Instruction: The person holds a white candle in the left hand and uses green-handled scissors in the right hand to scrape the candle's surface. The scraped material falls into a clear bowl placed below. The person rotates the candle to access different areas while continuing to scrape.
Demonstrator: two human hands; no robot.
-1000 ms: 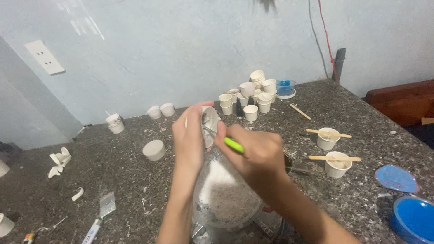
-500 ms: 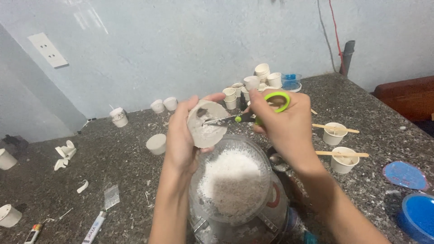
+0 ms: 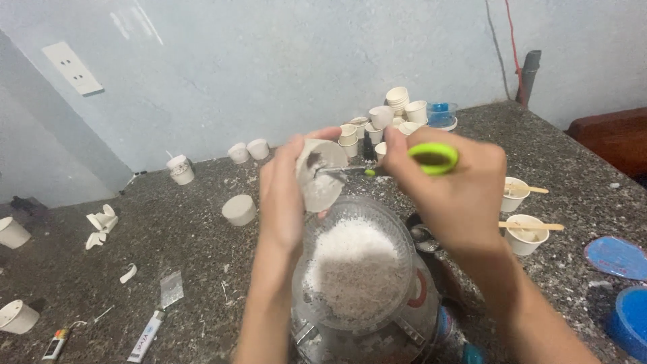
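My left hand [image 3: 283, 195] holds a small white paper cup [image 3: 320, 174] tilted on its side, its mouth toward me, above a clear round container [image 3: 357, 269] full of white powder. My right hand [image 3: 458, 192] grips green-handled scissors [image 3: 431, 159], and their metal blades reach into the cup. The container sits low in the middle of the view, on a dark speckled stone counter [image 3: 202, 256].
Stacked and loose white cups [image 3: 397, 108] cluster by the back wall. Two filled cups with wooden sticks [image 3: 526, 232] stand at the right, near blue lids [image 3: 617, 256]. An upturned cup [image 3: 238, 209], torn cup scraps [image 3: 101, 222], a tube [image 3: 145, 337] and a lighter [image 3: 55, 342] lie left.
The cup and both hands rose from over the container's mouth. The scissors turned so their blades now point into the cup. The container came nearer in view.
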